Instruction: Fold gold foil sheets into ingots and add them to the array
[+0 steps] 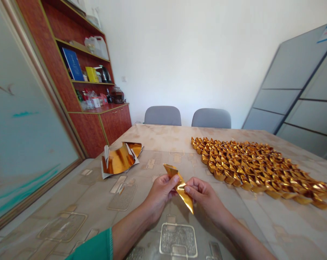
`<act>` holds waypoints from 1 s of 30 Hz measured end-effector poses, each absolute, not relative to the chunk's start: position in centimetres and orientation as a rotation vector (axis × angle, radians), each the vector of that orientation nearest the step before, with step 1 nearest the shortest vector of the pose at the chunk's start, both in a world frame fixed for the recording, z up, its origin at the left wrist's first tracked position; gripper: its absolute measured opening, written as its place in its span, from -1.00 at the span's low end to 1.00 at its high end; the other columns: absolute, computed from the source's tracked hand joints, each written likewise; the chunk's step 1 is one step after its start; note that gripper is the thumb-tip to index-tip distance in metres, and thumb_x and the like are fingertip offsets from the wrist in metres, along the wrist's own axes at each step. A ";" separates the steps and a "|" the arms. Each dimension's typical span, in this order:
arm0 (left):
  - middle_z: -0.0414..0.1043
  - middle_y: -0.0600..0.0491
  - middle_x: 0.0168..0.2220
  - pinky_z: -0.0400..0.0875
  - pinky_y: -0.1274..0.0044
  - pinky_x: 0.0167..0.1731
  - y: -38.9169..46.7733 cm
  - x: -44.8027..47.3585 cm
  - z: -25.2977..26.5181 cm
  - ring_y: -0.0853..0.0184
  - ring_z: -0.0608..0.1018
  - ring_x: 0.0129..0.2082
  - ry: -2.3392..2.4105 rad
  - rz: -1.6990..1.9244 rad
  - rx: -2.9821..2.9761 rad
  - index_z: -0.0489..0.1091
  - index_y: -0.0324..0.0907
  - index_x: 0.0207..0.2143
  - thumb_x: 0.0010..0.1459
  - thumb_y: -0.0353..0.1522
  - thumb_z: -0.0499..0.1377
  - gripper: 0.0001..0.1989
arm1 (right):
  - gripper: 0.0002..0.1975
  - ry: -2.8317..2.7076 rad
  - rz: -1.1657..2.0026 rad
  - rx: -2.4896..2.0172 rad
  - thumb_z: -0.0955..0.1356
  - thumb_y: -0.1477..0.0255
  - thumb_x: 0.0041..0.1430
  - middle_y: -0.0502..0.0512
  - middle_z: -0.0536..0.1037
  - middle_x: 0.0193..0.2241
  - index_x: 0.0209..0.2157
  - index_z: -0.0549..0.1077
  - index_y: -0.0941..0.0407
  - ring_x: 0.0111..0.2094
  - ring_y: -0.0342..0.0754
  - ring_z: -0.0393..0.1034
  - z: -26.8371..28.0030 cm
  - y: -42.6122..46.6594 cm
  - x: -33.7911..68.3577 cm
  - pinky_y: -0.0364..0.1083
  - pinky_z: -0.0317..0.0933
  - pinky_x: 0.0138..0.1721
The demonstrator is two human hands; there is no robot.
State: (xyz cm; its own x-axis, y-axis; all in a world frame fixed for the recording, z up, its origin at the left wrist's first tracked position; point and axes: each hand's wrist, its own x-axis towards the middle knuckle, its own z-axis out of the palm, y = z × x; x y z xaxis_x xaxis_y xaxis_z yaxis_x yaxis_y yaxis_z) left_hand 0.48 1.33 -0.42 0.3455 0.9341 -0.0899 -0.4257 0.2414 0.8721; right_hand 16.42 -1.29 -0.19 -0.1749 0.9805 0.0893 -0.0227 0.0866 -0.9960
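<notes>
A folded piece of gold foil paper (185, 199), long and pointed at both ends, is held above the table between my two hands. My left hand (163, 187) pinches its upper left part, with the thumb lying on top. On the right edge, near the middle, my right hand (199, 191) pinches the foil between thumb and curled fingers. To the left lies a loose stack of gold foil sheets (118, 159) with curled edges and white undersides. Many folded gold foil pieces (241, 162) stand packed in rows on the right side of the table.
A patterned cover lies over the table (144, 231). Two grey chairs (162, 115) stand at its far side. A red-brown cabinet (89, 128) with bottles and a kettle is at the back left, beside a sliding glass door (25, 108). Grey panels (290, 72) stand at the right.
</notes>
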 end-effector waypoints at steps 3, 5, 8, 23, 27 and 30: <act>0.48 0.04 -0.36 0.34 0.58 -0.35 1.1 0.4 0.0 0.40 0.48 -0.39 0.660 1.022 0.856 0.49 -0.24 -0.31 -0.02 -0.19 0.38 -0.68 | -0.63 -1.342 1.248 -1.061 0.43 0.04 0.01 -0.06 0.28 -0.65 -0.56 0.36 0.03 -0.60 -0.11 0.08 0.3 -1.3 16.5 -0.11 -0.03 -0.53; 0.49 0.06 -0.36 0.33 0.61 -0.36 1.1 0.3 0.0 0.43 0.48 -0.39 0.709 1.051 0.845 0.50 -0.24 -0.31 -0.10 -0.30 0.42 -0.70 | -0.62 -1.357 1.229 -1.060 0.42 0.03 0.02 -0.06 0.29 -0.65 -0.57 0.36 0.03 -0.60 -0.10 0.10 0.3 -1.3 16.6 -0.11 -0.01 -0.53; 0.48 0.09 -0.43 0.32 0.65 -0.42 1.5 0.0 -0.1 0.47 0.47 -0.45 0.758 1.085 0.766 0.50 -0.25 -0.37 -0.18 -0.37 0.45 -0.71 | -0.65 -1.422 1.190 -1.043 0.33 0.04 0.16 -0.03 0.36 -0.64 -0.48 0.44 0.02 -0.57 -0.05 0.20 0.2 -1.3 17.0 -0.08 0.10 -0.48; 0.53 0.04 -0.41 0.36 0.62 -0.38 0.8 0.0 0.1 0.45 0.51 -0.44 0.684 1.016 0.675 0.50 -0.28 -0.36 -0.27 -0.42 0.48 -0.65 | -0.85 -2.062 0.413 -0.828 0.35 0.49 0.24 0.04 0.47 -0.44 -0.29 0.56 -0.04 -0.36 -0.01 0.35 1.4 -1.4 18.4 -0.05 0.22 -0.35; 0.53 0.06 -0.41 0.34 0.63 -0.39 0.8 -0.2 0.3 0.46 0.50 -0.45 0.730 1.023 0.679 0.50 -0.26 -0.32 -0.27 -0.40 0.47 -0.62 | -0.82 -2.129 0.307 -0.818 0.35 0.47 0.25 0.05 0.48 -0.43 -0.20 0.55 -0.06 -0.37 -0.01 0.34 1.3 -1.3 18.7 -0.05 0.21 -0.35; 0.52 0.08 -0.40 0.34 0.63 -0.39 0.7 -0.3 0.6 0.47 0.50 -0.44 0.755 1.004 0.696 0.50 -0.26 -0.29 -0.25 -0.41 0.46 -0.61 | -0.78 -2.174 0.354 -0.824 0.33 0.49 0.27 0.06 0.48 -0.36 -0.11 0.50 -0.06 -0.31 -0.01 0.35 1.0 -1.4 18.8 -0.05 0.25 -0.31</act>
State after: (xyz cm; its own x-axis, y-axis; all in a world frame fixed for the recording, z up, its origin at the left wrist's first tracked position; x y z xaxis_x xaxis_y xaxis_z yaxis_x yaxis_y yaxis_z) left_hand -0.28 0.75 0.58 0.3378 0.9132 -0.2279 -0.4721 0.3739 0.7983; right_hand 18.81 -1.42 0.99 -0.4950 0.6587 0.5667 0.4452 0.7523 -0.4856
